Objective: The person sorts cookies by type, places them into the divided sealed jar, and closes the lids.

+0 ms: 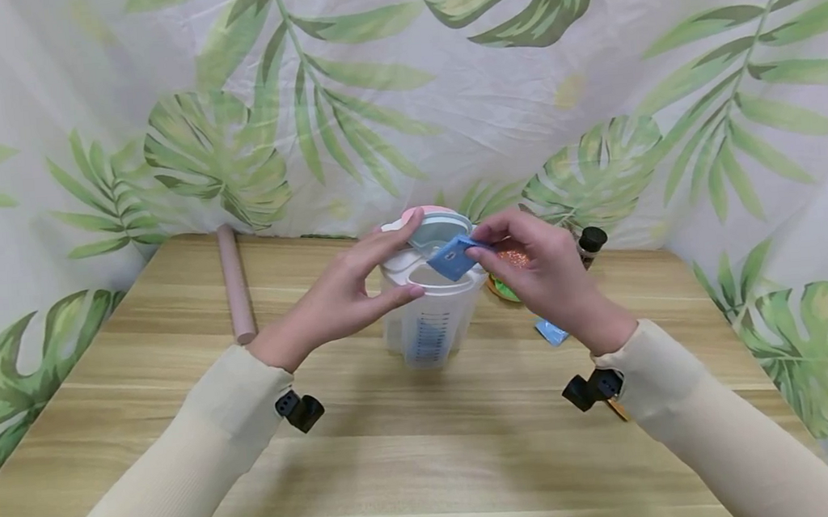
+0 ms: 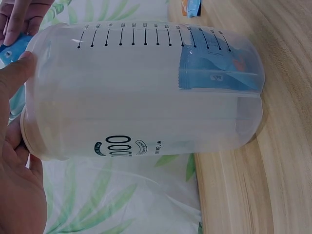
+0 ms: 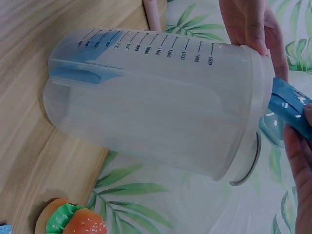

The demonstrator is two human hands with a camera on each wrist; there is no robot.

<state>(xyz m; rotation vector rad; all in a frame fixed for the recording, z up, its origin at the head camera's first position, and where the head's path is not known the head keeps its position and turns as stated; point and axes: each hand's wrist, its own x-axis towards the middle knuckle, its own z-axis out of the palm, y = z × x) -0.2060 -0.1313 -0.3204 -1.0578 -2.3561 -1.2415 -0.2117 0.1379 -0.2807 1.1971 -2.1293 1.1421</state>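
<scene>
A clear plastic storage container [image 1: 430,334] with printed scale marks stands upright on the wooden table, its small flip lid [image 1: 444,232] raised. My left hand [image 1: 347,292] holds its top, thumb on the near rim and fingers by the raised lid. Between thumb and fingers my right hand [image 1: 541,261] pinches a small blue packet [image 1: 449,259], which hangs over the opening. Through the container's wall, blue packaging [image 2: 207,68] shows at the bottom. The right wrist view also has the pinched packet [image 3: 290,105] beside the container's mouth.
At the left lies a pink rod [image 1: 236,289]. Right of the container are a toy burger [image 3: 80,219], a dark-capped bottle [image 1: 591,243] and another blue packet [image 1: 552,331]. An orange item [image 1: 618,410] shows partly under the right wrist. A leaf-print cloth [image 1: 372,91] hangs behind the table.
</scene>
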